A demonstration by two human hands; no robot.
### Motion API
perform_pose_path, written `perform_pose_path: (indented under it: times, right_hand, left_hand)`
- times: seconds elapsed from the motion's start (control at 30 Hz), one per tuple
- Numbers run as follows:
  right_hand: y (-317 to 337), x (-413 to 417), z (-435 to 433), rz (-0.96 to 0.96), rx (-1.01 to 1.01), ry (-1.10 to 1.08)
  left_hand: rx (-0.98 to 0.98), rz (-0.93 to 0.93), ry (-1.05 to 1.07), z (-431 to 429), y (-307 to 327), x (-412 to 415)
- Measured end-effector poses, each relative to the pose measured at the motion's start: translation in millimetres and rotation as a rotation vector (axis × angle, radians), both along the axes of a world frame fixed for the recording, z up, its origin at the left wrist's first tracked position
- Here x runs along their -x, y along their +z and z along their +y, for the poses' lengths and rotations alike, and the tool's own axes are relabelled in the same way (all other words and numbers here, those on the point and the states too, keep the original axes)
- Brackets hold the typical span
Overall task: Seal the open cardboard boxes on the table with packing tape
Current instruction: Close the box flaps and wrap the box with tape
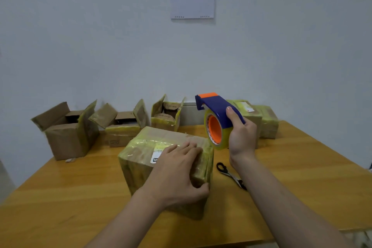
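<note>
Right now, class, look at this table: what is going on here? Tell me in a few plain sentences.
A person is taping cardboard boxes. The left hand steadies a closed, tape-wrapped box on the wooden table, fingers across its top. The right hand grips a blue and orange tape dispenser, held up beside that box. Three open boxes wait along the back left; two taped boxes sit back right. Scissors lie near the right wrist.
</note>
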State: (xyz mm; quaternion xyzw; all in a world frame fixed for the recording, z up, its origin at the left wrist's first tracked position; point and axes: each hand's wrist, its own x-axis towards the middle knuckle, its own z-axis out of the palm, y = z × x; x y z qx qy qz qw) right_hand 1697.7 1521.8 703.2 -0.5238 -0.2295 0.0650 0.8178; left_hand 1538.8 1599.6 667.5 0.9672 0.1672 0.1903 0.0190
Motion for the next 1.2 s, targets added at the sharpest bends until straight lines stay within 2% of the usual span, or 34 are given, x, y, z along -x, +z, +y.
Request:
perform_pose_path:
  times: [0.2, 0.33, 0.37, 0.47, 0.57, 0.63, 0.73, 0.9, 1.1, 1.2]
  right_hand:
    - [-1.1, -4.7, -3.5, 0.006, -0.004, -0.008]
    - [0.7, -12.5, -10.9, -0.009, 0.002, -0.003]
    - [0.9, -13.9, -12.7, -0.014, 0.008, -0.003]
    - [0.4, -16.4, -14.1, -0.018, 0.021, 0.002]
    - [0.4, -16.0, -13.8, -0.022, 0.029, 0.021]
    - [1.4, -15.9, -14.7, -0.032, 0.037, 0.036]
    - [4.0, -18.1, -18.0, -0.038, 0.049, 0.051]
    - [5.5, -22.0, -21.5, -0.038, 0.064, 0.074]
    - [9.4, -33.7, -30.4, -0.008, 0.084, 0.151]
    - [12.5, -40.5, -37.6, 0.021, 0.086, 0.223]
  left_hand:
    - [0.132, -0.014, -0.084, 9.0, 1.9, -2.3]
    - [0.445, 0.017, -0.159, 27.7, 7.9, 4.1]
    - [0.470, -0.003, -0.165, 30.6, 6.8, 3.9]
    - [0.432, -0.144, -0.183, 30.3, -1.3, -4.0]
    - [0.431, -0.383, -0.200, 29.8, -16.5, -14.7]
    - [0.381, -0.450, -0.204, 31.1, -23.3, -17.7]
    - [0.301, -0.451, -0.217, 31.8, -23.7, -18.5]
    - [0.233, -0.479, -0.126, 18.9, -12.5, -26.6]
    - [-0.039, -0.549, -0.237, 30.3, -37.5, -26.3]
    - [-0.075, -0.486, -0.296, 32.1, -38.4, -24.0]
